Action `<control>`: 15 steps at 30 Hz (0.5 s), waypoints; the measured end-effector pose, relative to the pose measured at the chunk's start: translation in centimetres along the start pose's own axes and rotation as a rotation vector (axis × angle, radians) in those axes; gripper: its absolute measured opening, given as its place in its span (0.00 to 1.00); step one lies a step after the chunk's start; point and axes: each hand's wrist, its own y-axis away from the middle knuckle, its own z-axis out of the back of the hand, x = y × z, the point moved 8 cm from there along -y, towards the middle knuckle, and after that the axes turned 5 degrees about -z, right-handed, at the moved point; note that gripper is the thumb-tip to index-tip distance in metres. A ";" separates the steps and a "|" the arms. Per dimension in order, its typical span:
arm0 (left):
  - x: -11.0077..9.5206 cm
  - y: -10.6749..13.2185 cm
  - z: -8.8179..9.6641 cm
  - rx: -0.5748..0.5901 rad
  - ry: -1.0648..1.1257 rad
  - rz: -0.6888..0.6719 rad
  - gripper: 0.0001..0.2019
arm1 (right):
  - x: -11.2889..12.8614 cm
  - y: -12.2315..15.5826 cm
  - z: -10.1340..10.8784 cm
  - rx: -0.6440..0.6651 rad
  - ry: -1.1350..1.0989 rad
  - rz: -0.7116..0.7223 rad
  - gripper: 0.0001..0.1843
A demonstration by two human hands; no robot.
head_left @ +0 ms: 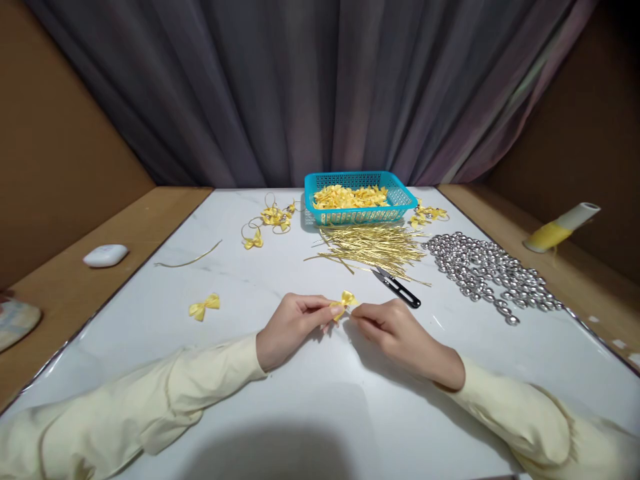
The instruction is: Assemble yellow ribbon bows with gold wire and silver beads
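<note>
My left hand (295,327) and my right hand (395,331) meet near the middle of the white table (280,413). Both pinch a small yellow ribbon bow (346,301) between their fingertips, just above the tabletop. The fingers of each hand are curled and closed on the bow. Cream sleeves cover both forearms, which rest on the table. Black thread snips (397,288) lie just beyond my right hand.
A teal basket (400,195) of yellow bows stands at the back. In front of it lies a pile of gold wire ties (373,245); silver bells (493,275) spread to the right. A loose bow (203,307), finished bows (274,217), a white case (105,255) and a ribbon spool (560,229) lie around.
</note>
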 end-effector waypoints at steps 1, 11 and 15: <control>0.0 0.0 0.0 0.002 0.001 0.001 0.14 | 0.1 0.0 0.0 -0.011 0.041 0.015 0.13; -0.2 0.0 0.1 -0.004 -0.065 -0.023 0.15 | -0.3 0.0 -0.4 0.028 -0.110 -0.034 0.13; -0.4 0.1 0.1 0.006 -0.101 -0.063 0.14 | -1.7 0.1 -1.3 0.155 -0.481 -0.242 0.13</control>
